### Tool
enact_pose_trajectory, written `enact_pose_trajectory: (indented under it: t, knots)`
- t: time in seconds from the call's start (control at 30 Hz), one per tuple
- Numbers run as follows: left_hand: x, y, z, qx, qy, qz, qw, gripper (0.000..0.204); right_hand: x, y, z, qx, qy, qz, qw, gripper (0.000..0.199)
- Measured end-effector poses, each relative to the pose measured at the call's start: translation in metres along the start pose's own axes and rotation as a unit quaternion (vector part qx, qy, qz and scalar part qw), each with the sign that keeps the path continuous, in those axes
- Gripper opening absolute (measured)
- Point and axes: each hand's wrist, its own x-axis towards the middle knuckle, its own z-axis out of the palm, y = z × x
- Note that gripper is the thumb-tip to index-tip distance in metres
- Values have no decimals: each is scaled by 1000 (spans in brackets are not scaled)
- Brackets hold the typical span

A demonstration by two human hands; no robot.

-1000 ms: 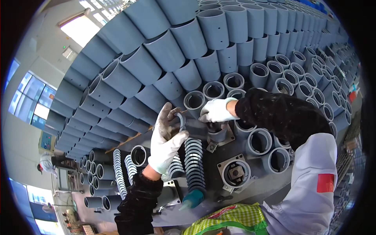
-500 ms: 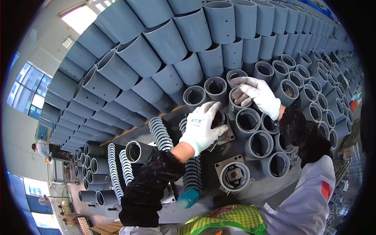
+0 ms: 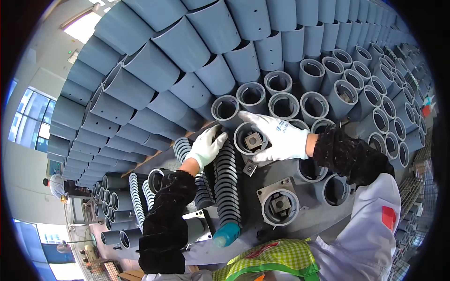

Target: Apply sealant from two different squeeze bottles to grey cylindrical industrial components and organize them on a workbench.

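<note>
My right hand [image 3: 280, 136], in a white glove, spans a grey cylinder [image 3: 238, 146], its fingers along the far side and thumb on the near side. A square metal block [image 3: 253, 141] shows inside this cylinder. My left hand [image 3: 206, 147], also gloved, is closed at the far end of a row of curved dark-grey rings [image 3: 227, 180]; what its fingertips hold is hidden. A small metal block [image 3: 249, 169] lies just in front of the spanned cylinder. Nearer me, another grey cylinder [image 3: 296, 218] on a square plate [image 3: 263, 193] has a metal block inside.
A tall wall of stacked grey cylinders [image 3: 183, 44] rises behind the table. More upright cylinders [image 3: 344, 99] crowd the right side. A teal bottle [image 3: 227, 234] lies at the rings' near end. Farther left are more ring rows [image 3: 136, 196] and a distant person [image 3: 57, 186].
My left hand has left the middle cylinder and moved left to the rings. My right hand has come left and nearer, onto that cylinder. The metal block inside is now visible.
</note>
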Motion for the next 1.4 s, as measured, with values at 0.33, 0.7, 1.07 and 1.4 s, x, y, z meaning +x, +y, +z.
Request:
enact_pose_trajectory:
  t: [0.33, 0.7, 1.07, 1.4]
  knots:
    - [-13, 13, -5, 94, 11, 28, 995, 59, 2, 1, 7, -9, 19, -17, 1000, 93]
    - [-240, 87, -105, -183, 297, 71, 935, 60, 4, 22, 15, 23, 77, -13, 997, 63]
    - [-419, 18, 58, -86, 397, -213, 889, 63, 170, -137, 118, -77, -56, -109, 989, 37]
    - [-436, -15, 48, -243, 321, -144, 904, 47, 331, -130, 265, -478, -449, -183, 732, 38]
